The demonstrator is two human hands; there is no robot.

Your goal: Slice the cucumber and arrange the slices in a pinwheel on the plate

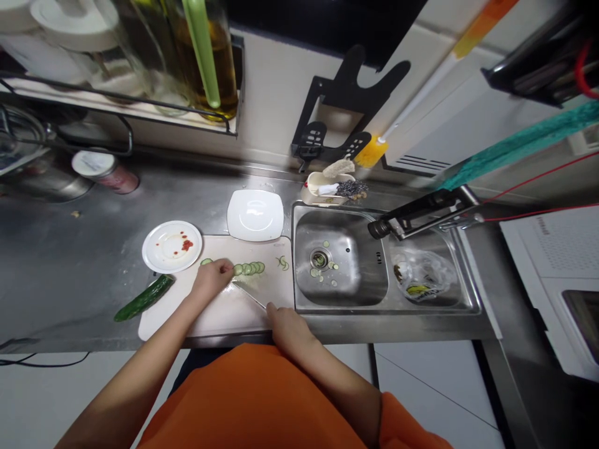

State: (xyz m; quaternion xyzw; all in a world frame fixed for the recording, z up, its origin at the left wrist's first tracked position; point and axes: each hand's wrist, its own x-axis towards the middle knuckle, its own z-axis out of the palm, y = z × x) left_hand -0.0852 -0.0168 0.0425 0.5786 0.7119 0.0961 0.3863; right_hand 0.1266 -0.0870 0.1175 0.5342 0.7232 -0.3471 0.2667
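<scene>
My left hand (214, 278) is closed in a pinch, its fingertips on the slice at the left end of an overlapping row of cucumber slices (253, 268). The row lies on a white cutting board (206, 319). Wrapped round the handle of a knife (251, 295) is my right hand (289, 329); the thin blade points up and left toward the slices and my left fingertips. Another green cucumber piece (206, 262) shows just left of my left hand. Thin green strips (282, 262) lie at the board's right side. A cut cucumber (144, 299) rests across the board's left edge.
A white plate with red bits (163, 254) and a square white plate (255, 215) overlap the board's far side. To the right is a steel sink (344, 234) with cucumber slices in it, under a black faucet (412, 215). A lidded can (107, 171) stands back left.
</scene>
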